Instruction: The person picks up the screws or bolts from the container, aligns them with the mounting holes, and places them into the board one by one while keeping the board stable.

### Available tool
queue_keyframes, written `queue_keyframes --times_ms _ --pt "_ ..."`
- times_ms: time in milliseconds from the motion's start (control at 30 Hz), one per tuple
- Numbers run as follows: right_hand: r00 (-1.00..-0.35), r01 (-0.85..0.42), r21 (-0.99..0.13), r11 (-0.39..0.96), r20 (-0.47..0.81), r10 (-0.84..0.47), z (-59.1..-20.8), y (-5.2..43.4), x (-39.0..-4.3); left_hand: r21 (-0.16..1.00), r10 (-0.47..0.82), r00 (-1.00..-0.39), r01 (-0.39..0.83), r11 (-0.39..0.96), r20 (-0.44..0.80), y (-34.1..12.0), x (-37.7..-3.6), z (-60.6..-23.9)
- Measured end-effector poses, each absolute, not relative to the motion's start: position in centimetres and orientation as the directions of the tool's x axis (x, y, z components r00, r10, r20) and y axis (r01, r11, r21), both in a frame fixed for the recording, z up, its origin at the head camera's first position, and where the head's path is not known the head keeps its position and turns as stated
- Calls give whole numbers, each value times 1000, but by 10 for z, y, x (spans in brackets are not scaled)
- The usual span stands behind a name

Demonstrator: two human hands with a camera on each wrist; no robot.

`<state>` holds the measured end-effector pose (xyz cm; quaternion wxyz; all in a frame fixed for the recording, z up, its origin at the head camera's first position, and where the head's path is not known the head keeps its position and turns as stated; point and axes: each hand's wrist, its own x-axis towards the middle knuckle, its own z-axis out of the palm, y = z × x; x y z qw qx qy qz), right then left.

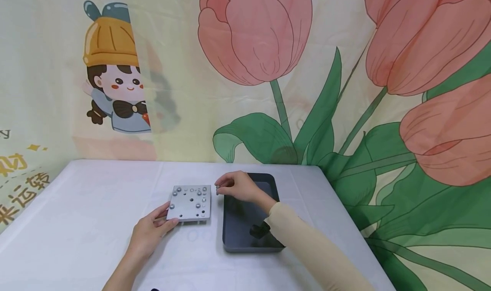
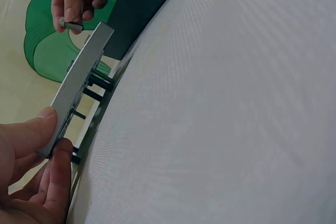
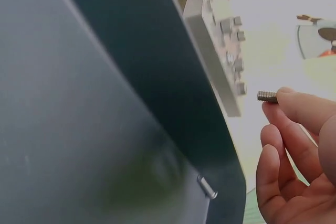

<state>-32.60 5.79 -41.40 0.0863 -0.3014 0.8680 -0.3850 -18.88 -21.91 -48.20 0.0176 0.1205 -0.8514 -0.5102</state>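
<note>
My left hand (image 1: 150,231) grips a square silver metal plate (image 1: 183,200) by its near left corner, thumb on top and fingers below. Several bolts stand in the plate's holes, heads up, and other holes show dark. Under the plate, the bolt shanks (image 2: 93,94) stick out in the left wrist view. Just beyond the plate's right edge, my right hand (image 1: 242,188) pinches a small silver bolt (image 3: 266,96) between thumb and index finger. Its threaded end points out of the fingertips in the right wrist view.
A dark rectangular tray (image 1: 251,249) lies under my right forearm, to the right of the plate. One loose bolt (image 3: 207,187) lies inside along the tray's wall. White cloth (image 1: 96,223) covers the table, and a printed tulip curtain (image 1: 253,39) hangs behind it.
</note>
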Motion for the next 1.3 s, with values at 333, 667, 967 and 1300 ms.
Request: queue_keyframes --times_ms 333,667,967,1300 --pt "-762 -489 -717 497 74 -643 -409 45 -309 868 -228 -969 -190 459 -92 -219 -188 -481" --pt "-697 -537 -714 450 75 -713 -412 37 -302 876 -222 -971 -181 447 -87 -219 -188 -482" --pt "-613 -574 -712 405 46 -788 -417 34 -304 878 -220 -971 -188 440 -97 -219 -188 -481" --pt "-587 -570 -719 398 18 -809 -421 29 -304 876 -216 -972 -184 445 -94 -221 -188 -482"
